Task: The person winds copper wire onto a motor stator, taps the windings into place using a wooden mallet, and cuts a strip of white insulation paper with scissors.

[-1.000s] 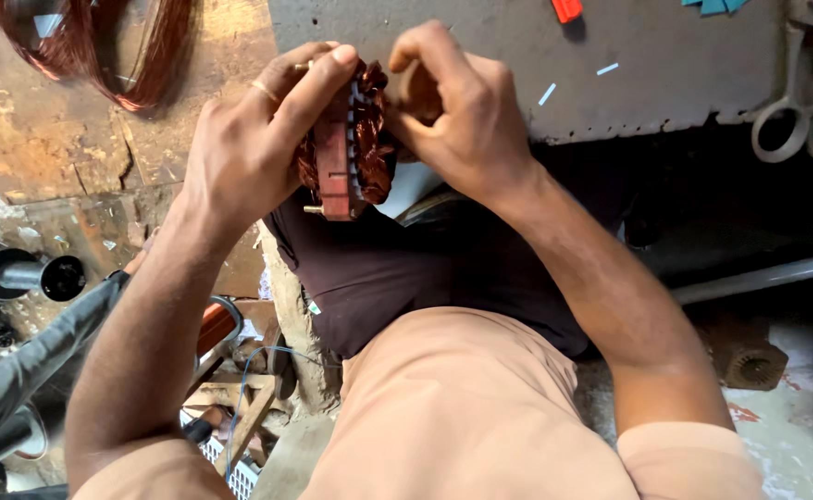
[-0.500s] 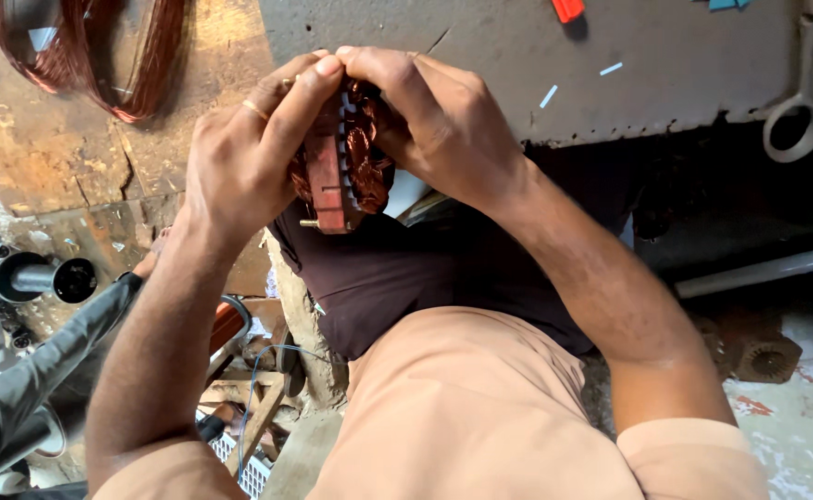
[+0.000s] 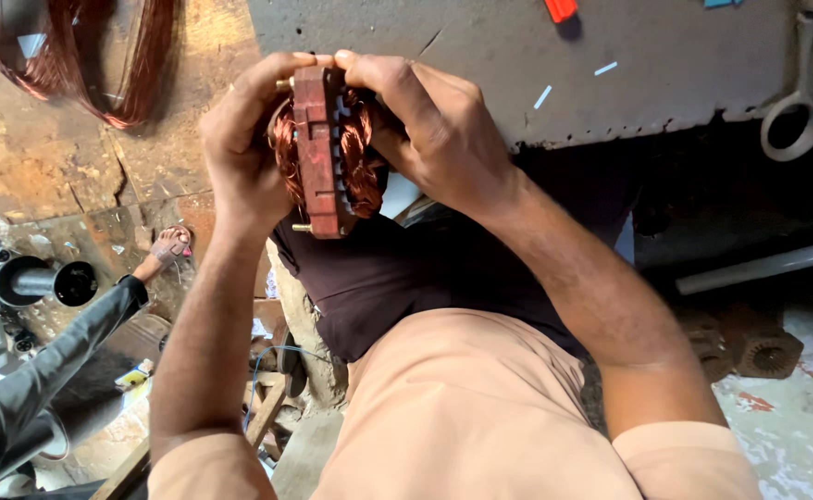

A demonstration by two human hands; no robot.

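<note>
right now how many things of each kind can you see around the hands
Stator with copper windings, held between left hand and right hand: 1
Loose copper wire coil: 1
Scissors: 1
Red piece on the grey slab: 1
Metal pipe: 1
Other person's sandalled foot: 1
Total: 6

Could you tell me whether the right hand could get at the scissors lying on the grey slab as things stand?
Probably not at once: the right hand grips the motor stator with the left hand; the scissors lie unobstructed on the slab.
</note>
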